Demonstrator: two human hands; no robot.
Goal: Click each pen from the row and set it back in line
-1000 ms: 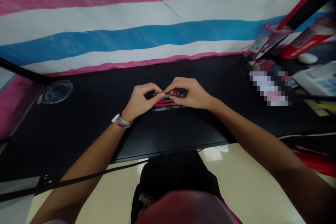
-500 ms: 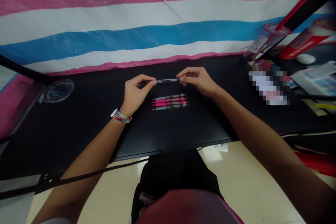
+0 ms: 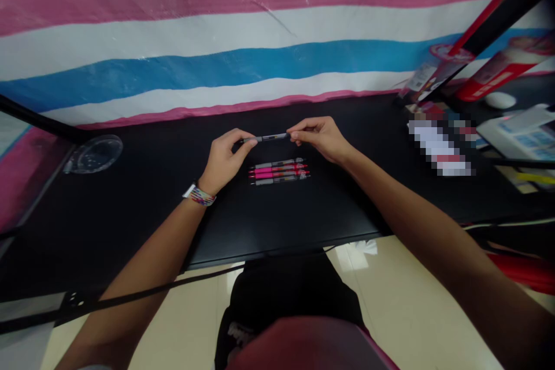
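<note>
A grey and black pen point(image 3: 273, 137) is held lengthwise between my two hands, a little above or on the far part of the black desk point(image 3: 143, 214); I cannot tell which. My left hand point(image 3: 229, 153), with a multicoloured band on the wrist, pinches its left end. The right end sits between the thumb and fingers of my right hand point(image 3: 323, 139). Nearer to me, several pens lie side by side: a grey one point(image 3: 277, 164) at the back, pink ones point(image 3: 271, 173) in the middle and another grey one point(image 3: 281, 180) in front.
At the left lies a clear plastic lid or dish point(image 3: 102, 153). A clear cup with a red straw point(image 3: 437, 66), a red and white cup point(image 3: 498, 72), a white mouse point(image 3: 500, 100) and a blurred-out packet point(image 3: 440, 144) stand or lie at the right. Striped sheeting point(image 3: 243, 63) hangs behind the desk.
The view has shifted slightly. My left fingers have opened out a little along the pen's left end, and more of its dark tip shows. Both hands stay on the pen; the row has not moved.
</note>
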